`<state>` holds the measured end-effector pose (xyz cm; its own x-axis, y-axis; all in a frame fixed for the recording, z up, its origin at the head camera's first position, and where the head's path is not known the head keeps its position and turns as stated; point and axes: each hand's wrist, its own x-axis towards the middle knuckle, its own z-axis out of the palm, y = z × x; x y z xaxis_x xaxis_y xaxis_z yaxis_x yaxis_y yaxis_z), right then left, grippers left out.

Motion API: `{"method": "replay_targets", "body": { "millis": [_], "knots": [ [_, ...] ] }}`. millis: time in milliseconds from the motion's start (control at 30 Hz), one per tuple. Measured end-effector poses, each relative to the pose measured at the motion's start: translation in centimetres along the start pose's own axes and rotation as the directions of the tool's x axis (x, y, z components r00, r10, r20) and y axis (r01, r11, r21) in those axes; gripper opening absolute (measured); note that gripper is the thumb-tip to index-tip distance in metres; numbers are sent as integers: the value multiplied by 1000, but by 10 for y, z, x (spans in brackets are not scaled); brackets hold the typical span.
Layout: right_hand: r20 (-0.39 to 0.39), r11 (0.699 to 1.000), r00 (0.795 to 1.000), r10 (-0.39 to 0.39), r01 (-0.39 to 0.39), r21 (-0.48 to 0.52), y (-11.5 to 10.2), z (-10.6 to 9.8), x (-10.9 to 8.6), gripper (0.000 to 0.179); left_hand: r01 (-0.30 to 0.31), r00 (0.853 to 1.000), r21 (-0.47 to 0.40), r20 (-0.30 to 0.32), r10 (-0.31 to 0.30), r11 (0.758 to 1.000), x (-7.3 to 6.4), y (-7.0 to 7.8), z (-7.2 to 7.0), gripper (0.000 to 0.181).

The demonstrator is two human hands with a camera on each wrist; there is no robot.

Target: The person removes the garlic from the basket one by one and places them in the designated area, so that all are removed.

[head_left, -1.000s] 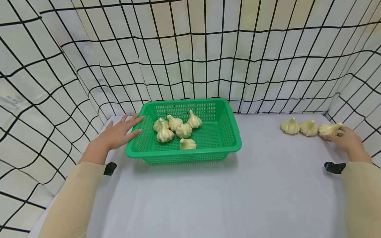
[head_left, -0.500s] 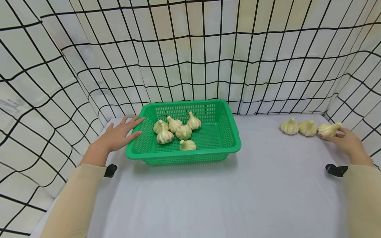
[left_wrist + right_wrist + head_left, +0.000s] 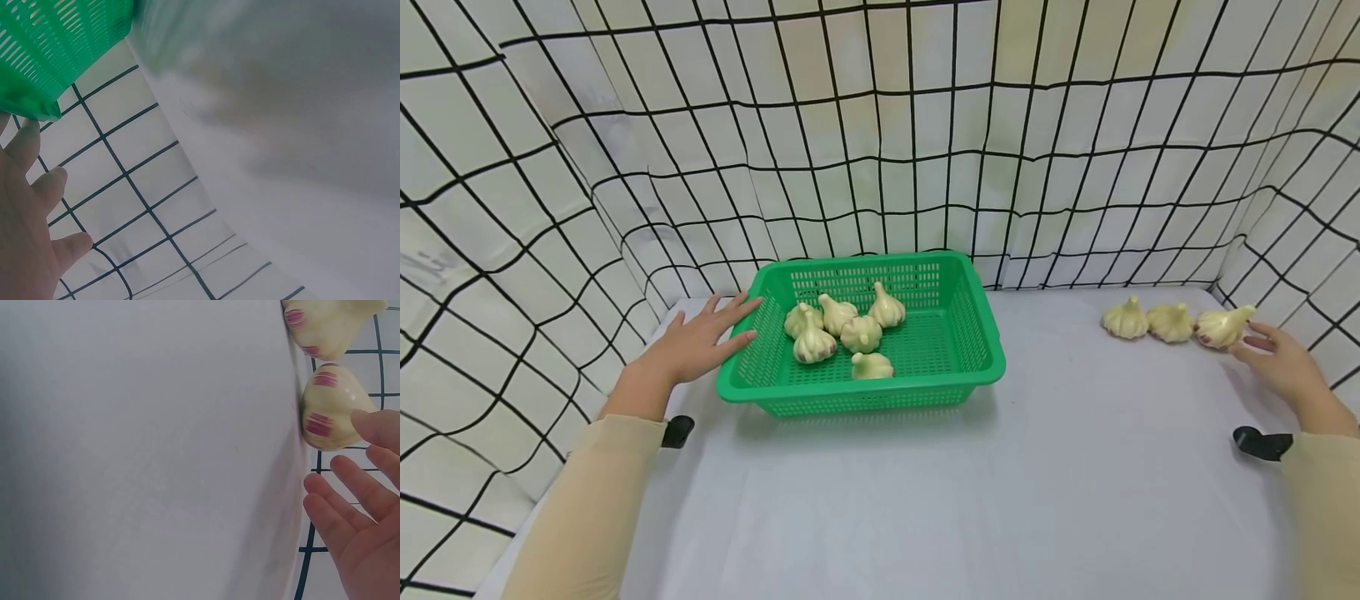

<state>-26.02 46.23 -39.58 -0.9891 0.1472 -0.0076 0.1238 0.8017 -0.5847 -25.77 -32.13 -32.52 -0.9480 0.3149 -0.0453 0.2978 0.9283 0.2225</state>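
Note:
My left hand (image 3: 700, 340) rests with spread fingers on the left rim of a green plastic basket (image 3: 880, 390). Several garlic bulbs lie inside the basket, most of them grouped in its left half, with one garlic bulb (image 3: 872, 367) nearer the front wall. On the right of the table three bulbs sit in a row: a left bulb (image 3: 1124, 319), a middle bulb (image 3: 1170, 322) and a right bulb (image 3: 1221, 327) tipped with its stem to the right. Beside that right bulb is my right hand (image 3: 1279, 363), fingers loosely extended; in the right wrist view its thumb (image 3: 377, 428) overlaps the bulb.
A white-covered table (image 3: 925, 500) carries everything. White walls with black netting (image 3: 880, 158) enclose it at the back and both sides. The right hand is close to the right-hand netting (image 3: 1311, 242).
The right hand has loosened its hold on the rightmost garlic bulb and drawn slightly right and toward me. That bulb stays in the row. The left hand keeps its place on the basket rim.

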Motion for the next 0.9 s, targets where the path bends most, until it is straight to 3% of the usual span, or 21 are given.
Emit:
{"method": "replay_targets", "body": {
  "millis": [300,500,700,900],
  "knots": [
    [-120,1000,993,-16,17,9,-8,0,-7,61,5,1000,-1,-2,-5,1000,1,0,0,70],
    [-176,996,984,-15,31,84,-26,0,-11,59,-2,1000,-3,-6,1,1000,1,0,1,71],
    [-204,990,978,-50,76,121,-39,0,-15,59,-2,1000,-4,-1,2,1000,0,-2,2,71],
    [-170,986,981,-97,118,117,-56,-3,-19,63,-2,1000,-12,-2,2,1000,0,0,0,71]
  ]
}}
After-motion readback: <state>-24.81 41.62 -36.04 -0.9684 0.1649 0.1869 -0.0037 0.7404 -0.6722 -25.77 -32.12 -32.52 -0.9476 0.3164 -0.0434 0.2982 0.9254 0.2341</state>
